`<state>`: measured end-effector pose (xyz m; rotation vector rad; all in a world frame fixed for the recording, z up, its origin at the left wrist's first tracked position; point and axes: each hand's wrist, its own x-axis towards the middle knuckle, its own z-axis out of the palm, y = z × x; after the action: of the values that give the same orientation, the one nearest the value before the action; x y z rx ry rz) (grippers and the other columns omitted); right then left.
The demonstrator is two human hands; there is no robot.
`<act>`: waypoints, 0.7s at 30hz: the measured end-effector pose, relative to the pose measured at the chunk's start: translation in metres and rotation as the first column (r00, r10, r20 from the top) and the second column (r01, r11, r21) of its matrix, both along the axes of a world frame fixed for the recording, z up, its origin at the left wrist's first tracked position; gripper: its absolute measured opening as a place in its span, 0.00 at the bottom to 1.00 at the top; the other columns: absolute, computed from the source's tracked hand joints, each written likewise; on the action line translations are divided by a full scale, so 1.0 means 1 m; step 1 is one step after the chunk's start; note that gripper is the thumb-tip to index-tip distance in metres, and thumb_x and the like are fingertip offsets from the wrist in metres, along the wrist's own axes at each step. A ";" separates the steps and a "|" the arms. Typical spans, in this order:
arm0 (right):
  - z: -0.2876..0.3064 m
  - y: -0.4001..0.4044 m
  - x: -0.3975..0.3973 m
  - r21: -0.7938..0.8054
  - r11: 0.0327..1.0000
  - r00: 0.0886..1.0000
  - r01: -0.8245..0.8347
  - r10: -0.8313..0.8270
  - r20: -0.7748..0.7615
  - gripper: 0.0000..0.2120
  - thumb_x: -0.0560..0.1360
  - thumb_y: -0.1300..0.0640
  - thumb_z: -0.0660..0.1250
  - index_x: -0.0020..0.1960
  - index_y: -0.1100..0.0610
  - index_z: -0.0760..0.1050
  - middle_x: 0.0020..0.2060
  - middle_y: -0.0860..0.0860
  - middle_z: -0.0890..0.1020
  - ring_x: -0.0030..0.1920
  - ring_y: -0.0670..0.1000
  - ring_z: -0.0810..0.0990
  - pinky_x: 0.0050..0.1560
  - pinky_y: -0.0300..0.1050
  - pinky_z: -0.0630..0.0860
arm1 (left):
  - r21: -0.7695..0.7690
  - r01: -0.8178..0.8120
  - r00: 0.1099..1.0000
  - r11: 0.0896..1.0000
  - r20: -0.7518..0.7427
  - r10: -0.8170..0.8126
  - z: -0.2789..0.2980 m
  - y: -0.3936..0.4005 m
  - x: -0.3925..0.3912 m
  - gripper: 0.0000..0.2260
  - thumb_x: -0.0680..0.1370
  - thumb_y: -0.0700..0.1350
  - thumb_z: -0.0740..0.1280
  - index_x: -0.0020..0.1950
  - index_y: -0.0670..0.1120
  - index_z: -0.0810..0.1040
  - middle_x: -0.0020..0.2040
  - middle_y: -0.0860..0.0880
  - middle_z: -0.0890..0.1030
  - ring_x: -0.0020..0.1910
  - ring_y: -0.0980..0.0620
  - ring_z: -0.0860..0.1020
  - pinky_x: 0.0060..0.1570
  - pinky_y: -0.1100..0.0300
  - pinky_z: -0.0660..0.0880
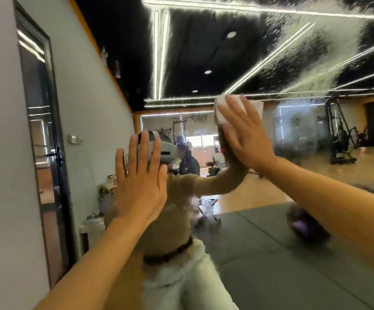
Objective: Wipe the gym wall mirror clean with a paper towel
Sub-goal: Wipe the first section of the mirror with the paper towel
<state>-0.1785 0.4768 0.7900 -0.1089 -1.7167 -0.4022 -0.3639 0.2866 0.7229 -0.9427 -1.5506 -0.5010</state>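
Both hands lie flat on the wall mirror (271, 198): the right hand (246, 135), fingers straight, presses a folded paper towel (220, 108) against wet, streaked glass, while the left hand (140, 182) braces, fingers spread. The towel appears soft, light and easily torn when damp; flat-palm pressure at its centre suits it best.

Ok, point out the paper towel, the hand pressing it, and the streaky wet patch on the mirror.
paper towel (219, 110), head view, white corner left of the fingers.
right hand (246, 139), head view, back of the hand.
wet streaks (311, 48), head view, smeared band on the mirror's upper right.

Grey wall (0, 153), dark-framed glass door (45, 139)
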 end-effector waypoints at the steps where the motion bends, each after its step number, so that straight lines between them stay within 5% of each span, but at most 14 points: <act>1: 0.018 -0.001 -0.004 -0.044 0.999 1.000 0.008 -0.009 -0.027 0.23 0.84 0.51 0.52 0.77 0.56 0.65 0.77 0.56 0.64 0.79 0.62 0.55 0.79 0.47 0.45 | -0.005 0.004 1.000 1.000 0.012 -0.004 0.000 0.000 0.001 0.27 0.85 0.55 0.42 0.82 0.48 0.43 0.82 0.45 0.44 0.81 0.48 0.41 0.77 0.49 0.35; 7: 0.001 -0.003 -0.021 -0.039 0.997 0.987 0.073 -0.078 -0.142 0.23 0.85 0.50 0.49 0.78 0.55 0.63 0.78 0.55 0.62 0.79 0.61 0.53 0.79 0.48 0.42 | 0.003 0.026 0.999 1.000 0.039 -0.026 -0.004 -0.001 -0.003 0.31 0.81 0.61 0.31 0.82 0.49 0.42 0.82 0.48 0.40 0.81 0.46 0.40 0.77 0.49 0.34; 14: -0.156 -0.004 -0.016 0.025 0.997 0.998 0.067 -0.067 -0.013 0.24 0.84 0.51 0.52 0.79 0.53 0.61 0.79 0.53 0.60 0.80 0.60 0.52 0.77 0.64 0.55 | 0.019 0.007 1.000 1.000 -0.011 -0.007 -0.004 0.001 -0.002 0.27 0.84 0.55 0.42 0.82 0.48 0.43 0.83 0.46 0.43 0.81 0.45 0.43 0.78 0.49 0.36; 21: -0.104 -0.001 -0.016 0.067 0.997 0.999 0.034 -0.035 0.018 0.24 0.85 0.50 0.50 0.79 0.54 0.61 0.79 0.54 0.61 0.79 0.61 0.54 0.77 0.63 0.55 | 0.014 0.002 1.000 1.000 -0.006 -0.002 -0.005 0.001 -0.001 0.28 0.84 0.55 0.43 0.83 0.48 0.44 0.83 0.46 0.42 0.81 0.45 0.42 0.77 0.50 0.34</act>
<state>-0.1942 0.4753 0.6857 -0.0864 -1.7206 -0.4871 -0.3653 0.2871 0.7180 -0.9341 -1.5385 -0.5094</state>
